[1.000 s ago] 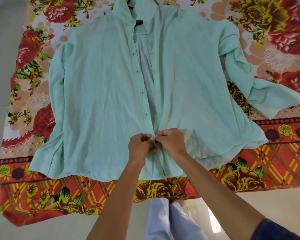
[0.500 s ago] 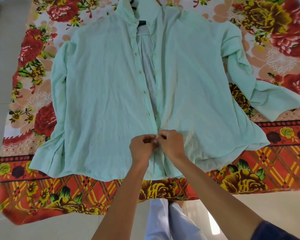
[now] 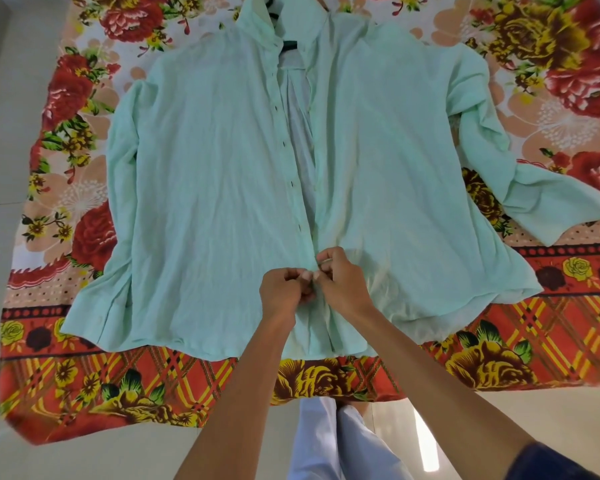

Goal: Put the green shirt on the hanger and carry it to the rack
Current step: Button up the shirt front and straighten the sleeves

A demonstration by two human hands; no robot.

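Note:
A pale green shirt (image 3: 205, 188) lies front-up and spread flat on a flowered bedsheet (image 3: 84, 386). Its front is open from the collar down to where my hands meet. A dark hanger (image 3: 289, 45) shows only as a short dark piece inside the collar; the remainder is hidden under the cloth. My left hand (image 3: 282, 292) pinches the left front edge of the shirt low on the placket. My right hand (image 3: 342, 279) pinches the right front edge, touching the left hand. The right sleeve (image 3: 548, 202) is bent outward.
The red, orange and yellow bedsheet covers a bed whose near edge runs just below the shirt hem. Pale floor tiles (image 3: 0, 161) lie to the left and in front. My light trouser legs (image 3: 329, 441) stand at the bed's near edge.
Both hands stay pinched together on the lower placket, with small finger movements. The view has shifted slightly, so the shirt sits a little lower in frame.

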